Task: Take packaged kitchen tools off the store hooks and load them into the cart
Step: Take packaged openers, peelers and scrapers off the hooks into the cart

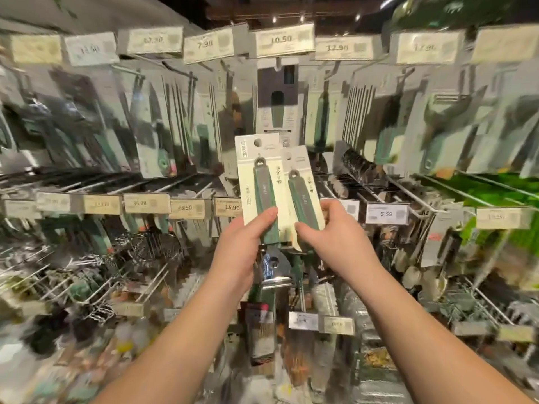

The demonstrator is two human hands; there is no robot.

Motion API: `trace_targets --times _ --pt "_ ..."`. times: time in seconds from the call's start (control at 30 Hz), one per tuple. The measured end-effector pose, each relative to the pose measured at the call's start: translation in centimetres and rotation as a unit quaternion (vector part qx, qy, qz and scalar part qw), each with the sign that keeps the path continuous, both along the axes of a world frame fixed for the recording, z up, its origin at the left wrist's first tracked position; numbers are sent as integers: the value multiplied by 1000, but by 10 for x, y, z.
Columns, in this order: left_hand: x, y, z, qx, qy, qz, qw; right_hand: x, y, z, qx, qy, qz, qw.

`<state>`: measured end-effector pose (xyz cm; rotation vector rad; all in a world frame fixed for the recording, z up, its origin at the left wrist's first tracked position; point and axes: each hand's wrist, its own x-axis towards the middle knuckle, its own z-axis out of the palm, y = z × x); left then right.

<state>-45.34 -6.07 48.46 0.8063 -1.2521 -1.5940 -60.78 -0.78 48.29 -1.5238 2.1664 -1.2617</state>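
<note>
Here each hand's fingers grip one carded tool [264, 185] before crowded hooks [408, 188] and price tags [386, 213].

Upper row of price labels: runs left to right across the far display. Legible values include 7.90 [205, 45], 10.50 [281, 39] and 12.90 [337, 48]; the outer labels are blurred.

Middle row of price labels: beige labels read 36.90 [140, 203], 23.90 [184, 207] and 15.90 [232, 207]. A white label [386, 213] to the right reads 5.59.

Lower row: two small labels [303, 320] sit side by side near centre, text unreadable.

Bright green foliage [495, 188] occupies the right edge. Small ceiling lights [274, 19] show against the dark ceiling at the far top.
</note>
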Motion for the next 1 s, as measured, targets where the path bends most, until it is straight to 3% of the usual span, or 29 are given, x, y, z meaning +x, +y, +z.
trace_targets --times 0.2,0.37,1.0 --pt "-5 -8 15 -35 5 -19 999 -8 -3 12 -56 58 -52 995" --pt "-6 -16 29 -41 29 -7 999 -26 -7 24 -127 46 -114 984" --pt "-14 -15 51 -16 65 -27 997 -55 -67 87 -168 86 -185 964"
